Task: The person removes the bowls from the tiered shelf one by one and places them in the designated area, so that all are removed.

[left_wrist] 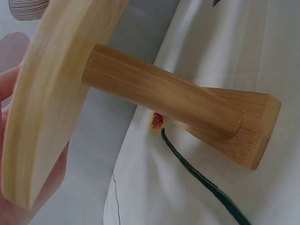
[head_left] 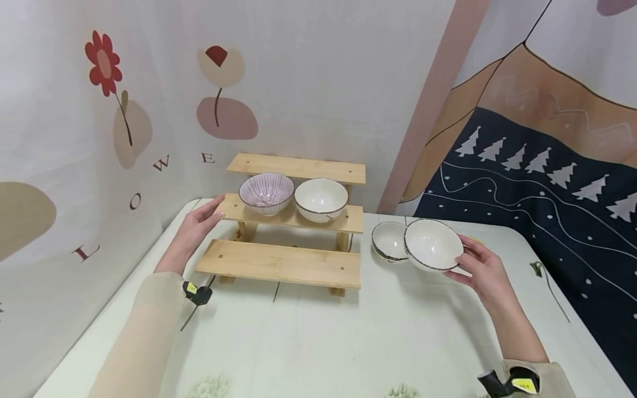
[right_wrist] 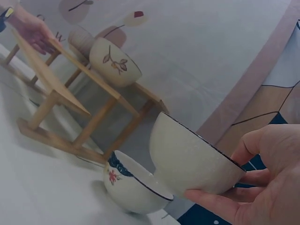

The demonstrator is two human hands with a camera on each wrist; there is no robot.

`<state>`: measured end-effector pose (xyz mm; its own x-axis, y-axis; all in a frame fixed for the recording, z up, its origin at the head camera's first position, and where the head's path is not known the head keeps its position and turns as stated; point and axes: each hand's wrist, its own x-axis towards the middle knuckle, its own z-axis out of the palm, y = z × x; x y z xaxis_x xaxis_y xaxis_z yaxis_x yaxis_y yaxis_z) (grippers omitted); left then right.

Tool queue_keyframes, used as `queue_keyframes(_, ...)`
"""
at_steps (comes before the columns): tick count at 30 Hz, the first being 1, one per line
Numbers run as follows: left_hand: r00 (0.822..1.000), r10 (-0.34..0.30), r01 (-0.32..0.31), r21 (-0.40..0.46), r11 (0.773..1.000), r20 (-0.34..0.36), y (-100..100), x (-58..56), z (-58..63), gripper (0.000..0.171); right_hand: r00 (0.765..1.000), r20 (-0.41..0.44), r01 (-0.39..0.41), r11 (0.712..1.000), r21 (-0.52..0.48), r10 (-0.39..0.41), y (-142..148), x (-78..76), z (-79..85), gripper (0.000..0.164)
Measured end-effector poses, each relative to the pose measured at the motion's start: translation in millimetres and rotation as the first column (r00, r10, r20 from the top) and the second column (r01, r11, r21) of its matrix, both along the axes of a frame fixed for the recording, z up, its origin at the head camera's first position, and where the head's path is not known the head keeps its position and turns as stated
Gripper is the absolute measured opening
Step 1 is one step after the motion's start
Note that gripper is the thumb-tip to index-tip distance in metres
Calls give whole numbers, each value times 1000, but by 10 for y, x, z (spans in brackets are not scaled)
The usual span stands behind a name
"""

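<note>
My right hand (head_left: 480,271) pinches the rim and side of a white bowl (head_left: 432,243) with a dark edge, raised off the table and tilted. A second white bowl (head_left: 388,241) sits on the table just left of it, partly covered; the right wrist view reveals blue and red decoration on this bowl (right_wrist: 133,187). At the left end of a three-step wooden rack (head_left: 288,265), my left hand (head_left: 196,224) grips the middle board (left_wrist: 51,103). On that board stand a purple-striped bowl (head_left: 266,193) and, beside it, a cream-white bowl (head_left: 321,199).
The rack's top board (head_left: 298,167) and bottom board (head_left: 278,262) carry no bowls. Behind it hangs a printed pale cloth (head_left: 318,72), and a dark tree-patterned cloth (head_left: 522,193) covers the right side. A white cloth with printed plants covers the table (head_left: 318,342).
</note>
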<state>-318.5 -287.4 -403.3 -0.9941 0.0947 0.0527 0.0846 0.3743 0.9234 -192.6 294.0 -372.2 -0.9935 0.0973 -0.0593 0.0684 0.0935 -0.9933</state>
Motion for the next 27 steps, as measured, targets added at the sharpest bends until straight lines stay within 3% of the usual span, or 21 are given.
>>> queue_keyframes(10, 1000, 6, -6, -8, 1000, 1, -3, 1, -10, 69, 999, -12, 39, 991, -129, -41, 94, -30, -65, 59)
queue_keyframes(14, 1000, 2, -2, 0, 1000, -1, -6, 5, -11, 69, 998, -16, 50, 985, -165, -53, 142, -47, -88, 66)
queue_keyframes(27, 1000, -3, 3, -10, 1000, 0, -5, 8, -11, 69, 994, 13, 110, 977, -183, -110, 233, -106, -185, 72)
